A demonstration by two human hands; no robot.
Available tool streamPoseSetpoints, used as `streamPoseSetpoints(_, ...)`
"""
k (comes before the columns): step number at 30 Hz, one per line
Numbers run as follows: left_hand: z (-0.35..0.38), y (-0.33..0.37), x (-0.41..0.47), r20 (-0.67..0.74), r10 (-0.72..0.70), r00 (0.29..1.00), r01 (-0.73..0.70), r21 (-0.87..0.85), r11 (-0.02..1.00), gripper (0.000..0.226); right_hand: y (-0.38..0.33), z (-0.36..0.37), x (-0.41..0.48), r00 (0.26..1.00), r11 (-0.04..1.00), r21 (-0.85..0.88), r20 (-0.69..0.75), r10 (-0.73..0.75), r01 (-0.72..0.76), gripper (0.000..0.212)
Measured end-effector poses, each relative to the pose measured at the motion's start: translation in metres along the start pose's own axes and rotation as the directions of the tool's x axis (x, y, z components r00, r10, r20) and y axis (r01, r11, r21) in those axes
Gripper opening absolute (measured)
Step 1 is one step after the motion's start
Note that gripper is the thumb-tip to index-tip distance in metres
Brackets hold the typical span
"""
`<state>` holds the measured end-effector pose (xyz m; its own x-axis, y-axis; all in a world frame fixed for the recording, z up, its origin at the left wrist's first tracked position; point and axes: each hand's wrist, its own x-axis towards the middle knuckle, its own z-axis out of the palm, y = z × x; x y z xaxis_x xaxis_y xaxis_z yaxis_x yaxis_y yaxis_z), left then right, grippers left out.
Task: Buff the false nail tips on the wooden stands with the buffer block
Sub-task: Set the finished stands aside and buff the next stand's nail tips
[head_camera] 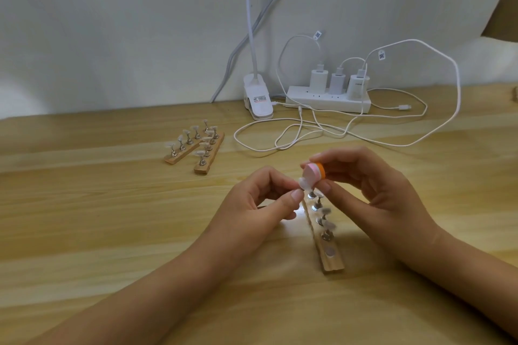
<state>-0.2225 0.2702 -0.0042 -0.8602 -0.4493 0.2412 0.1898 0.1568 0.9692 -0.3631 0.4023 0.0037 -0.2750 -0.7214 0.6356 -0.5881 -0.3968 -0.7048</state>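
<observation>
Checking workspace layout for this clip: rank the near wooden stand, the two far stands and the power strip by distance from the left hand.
1. Near wooden stand, just right of the left hand.
2. Two far stands, back-left.
3. Power strip, back-right by the wall.

One wide-angle camera rides on the person's head, facing forward and down across the table to the wall at its far edge. It is near the left hand and right hand, which fill the lower middle of the view.
</observation>
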Motion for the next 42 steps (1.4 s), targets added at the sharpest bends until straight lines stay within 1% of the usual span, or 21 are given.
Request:
streamPoseSetpoints(2, -0.001, 0.000, 0.000, -0.002, -0.001, 1.000, 0.001, -0.004, 1.000, 0.007, 0.000, 0.000, 0.000, 1.000, 1.000, 0.017, -0.015, -0.021, 0.021, 0.022)
streamPoseSetpoints(6, -0.001, -0.001, 0.000, -0.017, -0.003, 1.000, 0.002, -0.036, 0.999, 0.006, 0.003, 0.001, -0.001, 0.997, 0.998, 0.016, 0.045, 0.062, -0.063, 0.022)
streamPoseSetpoints(9, 0.000, 0.000, -0.001, -0.009, 0.005, 1.000, -0.005, -0.055, 0.998, 0.007, 0.001, 0.001, -0.002, 1.000, 0.999, 0.034, -0.018, 0.010, -0.010, 0.024)
streamPoseSetpoints(11, -0.001, 0.000, -0.001, -0.008, 0.004, 1.000, -0.004, -0.057, 0.998, 0.004, 0.000, 0.001, -0.002, 1.000, 0.999, 0.027, -0.013, 0.022, -0.022, 0.024)
streamPoseSetpoints(13, -0.001, 0.000, -0.001, -0.011, 0.001, 1.000, -0.002, -0.053, 0.999, 0.006, -0.001, 0.001, -0.002, 0.999, 0.998, 0.028, -0.013, 0.048, -0.048, 0.025)
streamPoseSetpoints(15, -0.001, 0.000, -0.001, -0.013, 0.001, 1.000, -0.002, -0.047, 0.999, 0.005, -0.003, 0.002, -0.002, 0.999, 1.000, 0.015, -0.041, 0.017, -0.016, 0.025)
streamPoseSetpoints(17, -0.001, 0.000, 0.000, -0.018, -0.005, 1.000, 0.004, -0.041, 0.999, 0.004, -0.004, 0.002, -0.001, 0.999, 1.000, -0.015, -0.033, -0.011, 0.010, 0.027)
streamPoseSetpoints(19, -0.001, 0.000, 0.000, -0.027, -0.013, 1.000, 0.012, -0.039, 0.999, 0.004, -0.003, 0.003, 0.000, 1.000, 0.999, -0.034, -0.003, 0.014, -0.014, 0.027)
streamPoseSetpoints(24, 0.000, 0.002, -0.001, -0.015, -0.012, 1.000, 0.012, -0.030, 0.999, 0.007, -0.006, 0.004, -0.001, 0.999, 1.000, 0.011, -0.048, -0.006, 0.007, 0.024)
streamPoseSetpoints(27, -0.001, 0.002, -0.001, -0.017, -0.018, 1.000, 0.018, -0.025, 1.000, 0.013, -0.004, 0.004, 0.000, 0.998, 0.997, -0.044, -0.009, 0.061, -0.061, 0.024)
streamPoseSetpoints(29, -0.001, 0.003, -0.001, -0.017, -0.026, 1.000, 0.025, -0.027, 0.999, 0.011, -0.003, 0.003, 0.000, 0.998, 0.997, -0.058, -0.022, 0.057, -0.058, 0.024)
streamPoseSetpoints(32, 0.000, 0.004, -0.001, -0.018, -0.042, 0.999, 0.041, -0.050, 0.998, 0.011, -0.006, 0.001, 0.001, 0.998, 1.000, -0.002, -0.053, 0.029, -0.029, 0.032)
streamPoseSetpoints(34, 0.000, 0.006, -0.001, -0.011, -0.058, 0.998, 0.057, -0.076, 0.995, 0.005, -0.007, -0.001, 0.001, 0.997, 0.997, 0.048, -0.043, 0.063, -0.061, 0.041)
streamPoseSetpoints(35, 0.000, 0.006, -0.002, -0.006, -0.064, 0.998, 0.063, -0.084, 0.994, 0.004, -0.007, -0.002, 0.002, 0.995, 0.993, 0.070, -0.035, 0.097, -0.094, 0.043)
streamPoseSetpoints(37, 0.000, 0.006, -0.002, 0.011, -0.073, 0.997, 0.073, -0.089, 0.993, 0.006, -0.007, -0.002, 0.004, 0.981, 0.973, 0.126, -0.017, 0.195, -0.191, 0.034)
streamPoseSetpoints(39, -0.001, 0.006, -0.002, 0.016, -0.081, 0.997, 0.082, -0.071, 0.994, 0.006, -0.007, -0.003, 0.006, 0.954, 0.933, 0.205, 0.021, 0.299, -0.296, 0.025)
streamPoseSetpoints(42, -0.002, 0.004, -0.001, 0.014, -0.088, 0.996, 0.088, -0.055, 0.995, 0.010, -0.007, -0.005, 0.010, 0.911, 0.842, 0.361, 0.056, 0.409, -0.400, 0.024)
